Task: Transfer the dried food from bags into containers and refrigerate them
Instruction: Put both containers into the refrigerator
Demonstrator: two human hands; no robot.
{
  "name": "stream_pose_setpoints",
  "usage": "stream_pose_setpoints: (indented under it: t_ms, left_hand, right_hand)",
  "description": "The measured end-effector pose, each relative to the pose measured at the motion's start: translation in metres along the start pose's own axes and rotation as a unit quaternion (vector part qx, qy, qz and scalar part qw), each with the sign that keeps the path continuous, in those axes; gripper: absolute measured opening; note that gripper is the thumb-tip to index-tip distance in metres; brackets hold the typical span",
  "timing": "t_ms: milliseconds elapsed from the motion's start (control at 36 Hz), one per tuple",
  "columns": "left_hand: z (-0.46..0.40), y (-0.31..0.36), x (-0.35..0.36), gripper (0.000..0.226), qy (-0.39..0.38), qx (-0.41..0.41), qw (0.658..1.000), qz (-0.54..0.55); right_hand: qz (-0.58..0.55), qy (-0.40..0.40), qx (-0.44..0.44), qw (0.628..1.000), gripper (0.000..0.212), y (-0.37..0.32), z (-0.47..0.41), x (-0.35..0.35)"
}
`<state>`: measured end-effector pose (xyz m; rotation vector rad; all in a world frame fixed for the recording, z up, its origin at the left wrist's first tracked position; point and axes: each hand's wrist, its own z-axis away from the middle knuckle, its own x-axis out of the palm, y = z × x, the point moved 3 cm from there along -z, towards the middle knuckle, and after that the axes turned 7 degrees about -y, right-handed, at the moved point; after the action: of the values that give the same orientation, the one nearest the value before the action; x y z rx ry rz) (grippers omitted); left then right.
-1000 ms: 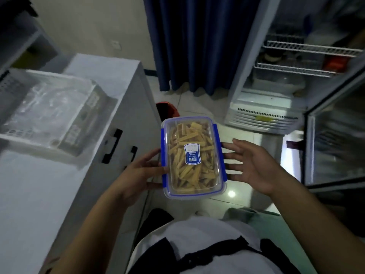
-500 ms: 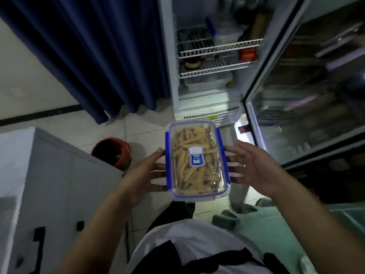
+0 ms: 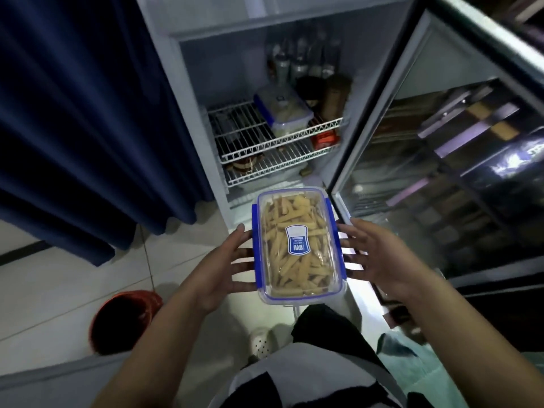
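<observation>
A clear plastic container (image 3: 296,245) with blue side clips and a blue label on its lid is full of yellowish dried strips. I hold it level at chest height between both palms, my left hand (image 3: 223,266) on its left side and my right hand (image 3: 379,257) on its right side, fingers spread. Straight ahead stands the open fridge (image 3: 194,92). On its upper wire shelf (image 3: 273,139) rests a second lidded container (image 3: 282,113) with blue clips.
The fridge's glass door (image 3: 459,160) swings open to the right. Jars and bottles (image 3: 303,66) crowd the shelf's back, a red packet (image 3: 325,139) lies below. A dark blue curtain (image 3: 76,128) hangs left. A red bucket (image 3: 123,319) sits on the tiled floor.
My view has swung from the grey cabinet to face the open fridge, which is now much closer. Both hands keep the container between them.
</observation>
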<state>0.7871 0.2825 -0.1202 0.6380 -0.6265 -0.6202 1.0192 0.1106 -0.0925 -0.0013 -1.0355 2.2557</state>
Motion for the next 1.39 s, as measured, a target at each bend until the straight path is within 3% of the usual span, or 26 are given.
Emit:
stream_pose_setpoints:
  t_ms: [194, 389, 750, 944, 1000, 1111, 1194, 1278, 1389]
  left_hand:
    - [-0.060, 0.044, -0.008, 0.054, 0.037, -0.010, 0.999, 0.023]
    - [-0.108, 0.081, -0.014, 0.056, 0.117, 0.000, 0.991, 0.070]
    - [-0.186, 0.135, -0.039, 0.062, 0.173, 0.013, 0.973, 0.155]
    - [-0.199, 0.149, -0.053, 0.037, 0.209, 0.048, 0.962, 0.166]
    - [-0.201, 0.149, -0.052, 0.027, 0.191, 0.101, 0.969, 0.118]
    - [-0.201, 0.146, -0.047, 0.074, 0.148, 0.205, 0.963, -0.090]
    - [-0.203, 0.138, -0.045, 0.098, 0.183, 0.215, 0.914, -0.291]
    - [-0.211, 0.138, -0.042, 0.092, 0.237, 0.209, 0.860, -0.401]
    - [-0.220, 0.148, -0.043, 0.072, 0.312, 0.181, 0.822, -0.441]
  right_hand:
    - [0.007, -0.017, 0.025, 1.000, 0.040, -0.054, -0.075, -0.012]
    - [0.013, -0.067, 0.065, 0.995, 0.046, -0.109, -0.157, -0.014]
    - [0.049, -0.123, 0.086, 0.987, 0.058, -0.183, -0.284, 0.004]
    - [0.074, -0.140, 0.093, 0.983, 0.057, -0.197, -0.306, 0.023]
    - [0.099, -0.159, 0.068, 0.980, 0.054, -0.197, -0.306, 0.030]
    - [0.210, -0.196, -0.045, 0.957, 0.079, -0.183, -0.301, 0.039]
    - [0.343, -0.208, -0.161, 0.902, 0.087, -0.170, -0.297, 0.040]
    - [0.485, -0.211, -0.241, 0.814, 0.086, -0.162, -0.298, 0.043]
    - [0.540, -0.150, -0.314, 0.766, 0.066, -0.166, -0.302, 0.047]
